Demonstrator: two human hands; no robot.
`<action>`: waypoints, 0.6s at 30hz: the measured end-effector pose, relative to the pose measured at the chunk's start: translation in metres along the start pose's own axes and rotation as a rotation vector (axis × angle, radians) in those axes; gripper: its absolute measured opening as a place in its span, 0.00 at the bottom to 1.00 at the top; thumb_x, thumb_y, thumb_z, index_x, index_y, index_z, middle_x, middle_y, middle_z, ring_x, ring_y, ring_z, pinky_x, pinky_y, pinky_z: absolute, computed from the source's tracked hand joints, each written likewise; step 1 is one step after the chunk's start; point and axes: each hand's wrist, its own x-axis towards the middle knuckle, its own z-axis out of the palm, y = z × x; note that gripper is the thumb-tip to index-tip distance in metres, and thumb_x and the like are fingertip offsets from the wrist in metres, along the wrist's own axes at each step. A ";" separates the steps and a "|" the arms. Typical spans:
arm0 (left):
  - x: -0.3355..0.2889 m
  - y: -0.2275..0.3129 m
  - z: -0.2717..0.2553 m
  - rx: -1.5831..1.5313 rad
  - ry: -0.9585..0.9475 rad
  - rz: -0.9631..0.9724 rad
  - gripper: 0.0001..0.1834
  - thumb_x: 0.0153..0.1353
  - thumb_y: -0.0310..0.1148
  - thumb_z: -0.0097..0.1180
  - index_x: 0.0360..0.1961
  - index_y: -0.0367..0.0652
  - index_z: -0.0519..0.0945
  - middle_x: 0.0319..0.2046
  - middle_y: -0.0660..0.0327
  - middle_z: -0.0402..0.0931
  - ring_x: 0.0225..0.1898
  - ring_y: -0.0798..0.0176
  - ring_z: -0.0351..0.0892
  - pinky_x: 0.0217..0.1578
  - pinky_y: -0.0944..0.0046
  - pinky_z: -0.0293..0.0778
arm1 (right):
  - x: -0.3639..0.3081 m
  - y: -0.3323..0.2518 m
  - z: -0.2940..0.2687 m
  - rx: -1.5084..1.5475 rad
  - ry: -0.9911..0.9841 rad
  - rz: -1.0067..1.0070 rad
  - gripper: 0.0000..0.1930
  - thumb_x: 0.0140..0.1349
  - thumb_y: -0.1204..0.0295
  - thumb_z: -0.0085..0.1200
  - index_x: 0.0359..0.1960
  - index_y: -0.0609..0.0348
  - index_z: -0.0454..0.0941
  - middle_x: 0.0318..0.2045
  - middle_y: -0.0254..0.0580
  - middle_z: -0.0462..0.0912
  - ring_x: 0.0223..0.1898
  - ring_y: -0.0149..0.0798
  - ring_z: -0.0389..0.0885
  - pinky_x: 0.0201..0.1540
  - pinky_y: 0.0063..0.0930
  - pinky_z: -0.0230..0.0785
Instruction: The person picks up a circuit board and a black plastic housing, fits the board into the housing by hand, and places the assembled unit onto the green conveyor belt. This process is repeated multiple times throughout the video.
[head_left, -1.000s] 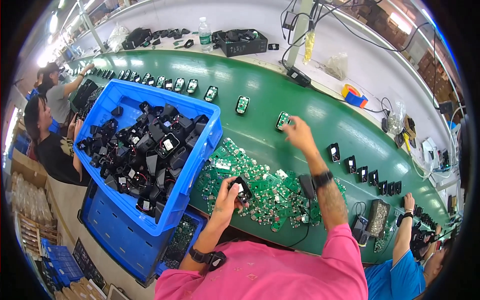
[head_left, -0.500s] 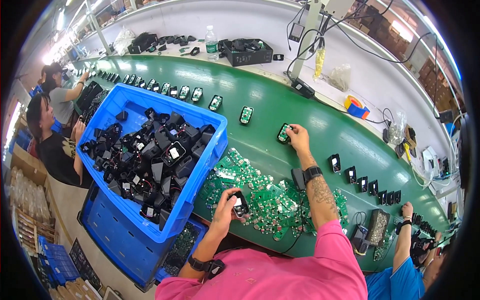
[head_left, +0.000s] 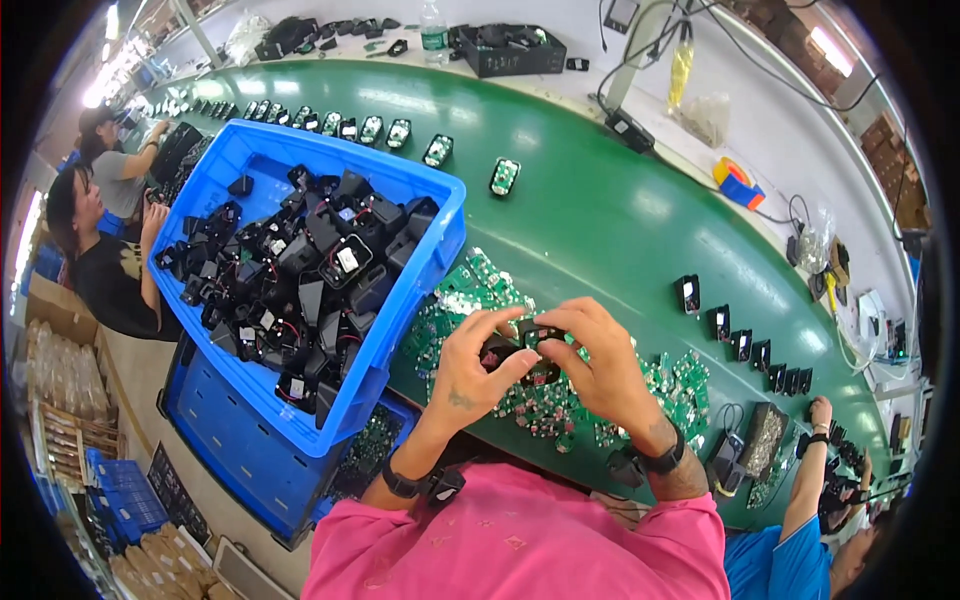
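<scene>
My two hands are together over a heap of green circuit boards (head_left: 480, 275) near the front of the bench. My left hand (head_left: 470, 370) is closed round a small black plastic housing (head_left: 500, 353), its open side partly hidden by the thumb. Fingertips of my right hand (head_left: 600, 365) pinch another dark housing (head_left: 541, 335) with a bit of green board showing in it. The two pieces are side by side, perhaps touching; fingers cover most of both.
A blue bin (head_left: 455, 215) of black housings stands at left. Housings with boards (head_left: 505, 177) line the far side; other black housings (head_left: 688, 294) stand in a row at right. Orange-and-blue tape (head_left: 738, 183) lies at the back. Co-workers sit on both sides.
My right hand has come back from mid-bench to my left hand, lifting the housing with the green board off the bench. My left hand has moved up and to the right.
</scene>
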 end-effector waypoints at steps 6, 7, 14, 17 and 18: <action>-0.008 0.004 0.001 0.108 -0.064 0.103 0.16 0.49 0.27 0.63 0.39 0.32 0.81 0.36 0.56 0.77 0.34 0.64 0.78 0.38 0.67 0.73 | -0.031 -0.010 0.015 -0.058 0.138 0.058 0.18 0.55 0.79 0.62 0.49 0.59 0.78 0.44 0.47 0.77 0.44 0.44 0.79 0.39 0.31 0.75; -0.009 0.004 0.003 0.067 -0.024 0.083 0.15 0.48 0.26 0.62 0.38 0.31 0.80 0.35 0.56 0.77 0.34 0.64 0.78 0.37 0.68 0.73 | -0.031 -0.012 0.014 -0.028 0.137 0.041 0.21 0.59 0.79 0.58 0.55 0.61 0.75 0.43 0.49 0.80 0.41 0.43 0.81 0.40 0.30 0.75; -0.014 0.015 0.005 0.178 -0.032 0.120 0.15 0.49 0.28 0.63 0.38 0.31 0.80 0.35 0.54 0.77 0.33 0.59 0.79 0.34 0.64 0.75 | -0.041 -0.027 0.020 0.056 0.099 0.225 0.25 0.65 0.77 0.51 0.65 0.62 0.66 0.32 0.55 0.82 0.31 0.51 0.83 0.35 0.36 0.74; -0.014 0.016 0.006 0.208 -0.045 0.122 0.15 0.50 0.28 0.62 0.39 0.31 0.80 0.35 0.54 0.77 0.32 0.58 0.79 0.33 0.63 0.75 | -0.040 -0.022 0.022 -0.011 0.132 0.095 0.24 0.65 0.78 0.51 0.63 0.63 0.68 0.29 0.53 0.81 0.29 0.49 0.83 0.32 0.35 0.73; -0.014 0.017 0.007 0.215 -0.058 0.103 0.15 0.50 0.28 0.62 0.39 0.31 0.80 0.34 0.54 0.77 0.31 0.59 0.78 0.32 0.63 0.74 | -0.041 -0.022 0.022 -0.011 0.132 0.094 0.24 0.65 0.78 0.51 0.63 0.63 0.68 0.29 0.53 0.81 0.29 0.49 0.83 0.32 0.35 0.73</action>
